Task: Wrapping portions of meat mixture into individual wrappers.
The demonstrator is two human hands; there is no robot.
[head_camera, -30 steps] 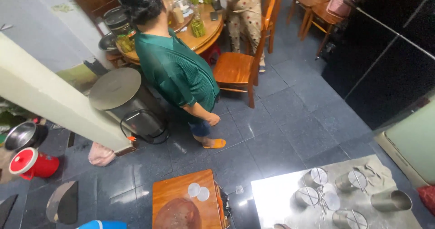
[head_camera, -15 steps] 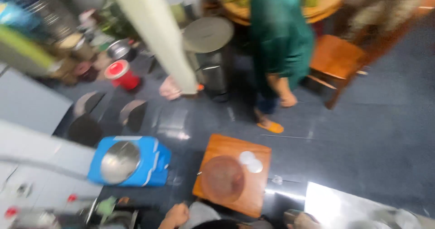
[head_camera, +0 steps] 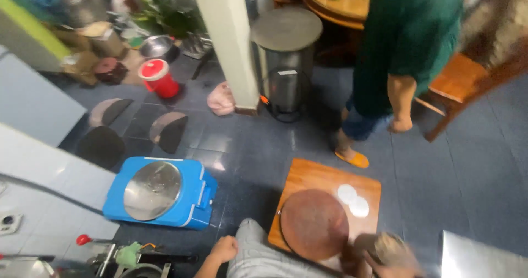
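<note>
— Brown round board (head_camera: 314, 223), stiff-looking, lies flat on a low wooden table (head_camera: 324, 174). It sits just beside the right hand (head_camera: 386, 251), on that hand's inner side.

— State of the right hand?

— Cannot tell. It is a blur at the bottom edge, greyish-brown, and the fingers can't be made out. It may be touching the board's near rim or may only be close to it. I can't say whether it holds anything.

— And the left hand (head_camera: 224, 250)?

— Fingers curled in loosely, with nothing visible inside them. It rests beside the grey-clad knee (head_camera: 258, 256), apart from the table. The board is on the far side of the knee from it.

— Anything else within reach?

— Two white discs (head_camera: 353, 200), thin and flat, touching each other. They lie just beyond the right hand, past the board's far rim, toward the table's corner.

— How would the board handle?

— My judgement is that it is rigid and fairly heavy for its size, with a dull surface that isn't slippery. The place to hold it is the rim, with fingers under the edge nearest the right hand. The discs look light and possibly soft, so they would want lifting flat from underneath rather than pinching.

— What is around it?

— Out past the left hand there is a blue box (head_camera: 193, 211) with a round steel lid. Beyond the table another person in a green top (head_camera: 410, 41) stands on dark floor tiles (head_camera: 440, 184), wearing an orange slipper (head_camera: 357, 159). Further out is a lidded metal bin (head_camera: 286, 63) by a pale post (head_camera: 228, 41).
</note>
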